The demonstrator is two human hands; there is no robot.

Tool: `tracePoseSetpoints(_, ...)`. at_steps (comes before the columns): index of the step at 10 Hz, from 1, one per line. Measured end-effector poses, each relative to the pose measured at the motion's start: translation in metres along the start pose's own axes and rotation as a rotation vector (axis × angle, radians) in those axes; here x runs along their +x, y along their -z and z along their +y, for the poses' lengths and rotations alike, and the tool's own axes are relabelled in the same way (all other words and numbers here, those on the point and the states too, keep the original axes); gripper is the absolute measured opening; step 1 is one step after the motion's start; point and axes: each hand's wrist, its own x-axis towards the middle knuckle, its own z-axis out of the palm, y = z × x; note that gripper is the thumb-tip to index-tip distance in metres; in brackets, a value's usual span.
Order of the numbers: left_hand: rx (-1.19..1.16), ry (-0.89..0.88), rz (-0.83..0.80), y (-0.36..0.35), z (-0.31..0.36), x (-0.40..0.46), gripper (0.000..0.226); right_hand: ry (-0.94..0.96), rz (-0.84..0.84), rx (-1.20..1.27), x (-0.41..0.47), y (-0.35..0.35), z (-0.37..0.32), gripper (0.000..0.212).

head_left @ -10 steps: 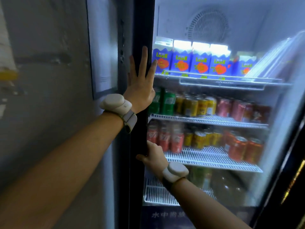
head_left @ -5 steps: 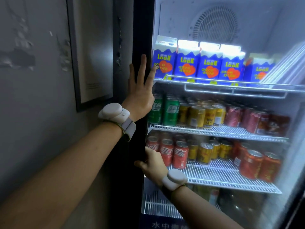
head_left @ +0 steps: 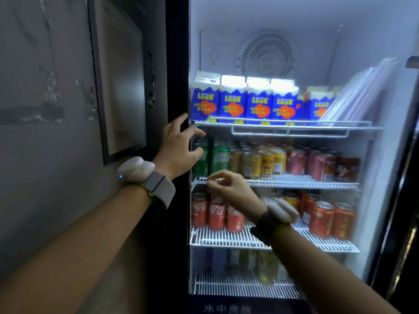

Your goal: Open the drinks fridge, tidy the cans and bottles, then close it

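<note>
Grey wall on the left, drinks fridge [head_left: 353, 55] standing open. Left hand [head_left: 179, 146], fingers spread and empty, nears the green cans [head_left: 220, 158]; right hand [head_left: 229, 189], loosely curled and empty, hovers over the cola cans [head_left: 216, 211]. A careless sweep could topple the tightly packed rows.

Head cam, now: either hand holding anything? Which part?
Nothing held. Left hand is open, fingers spread, reaching at the green cans. Right hand has fingers loosely curled in front of the middle shelf, with no can in it.
</note>
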Motion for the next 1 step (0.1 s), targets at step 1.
tracePoseSetpoints(1,-0.145,0.004,-0.093,0.0042,0.0159,-0.004,0.025,0.03,0.023,0.205,-0.0069,0.0274,-0.0198,0.014)
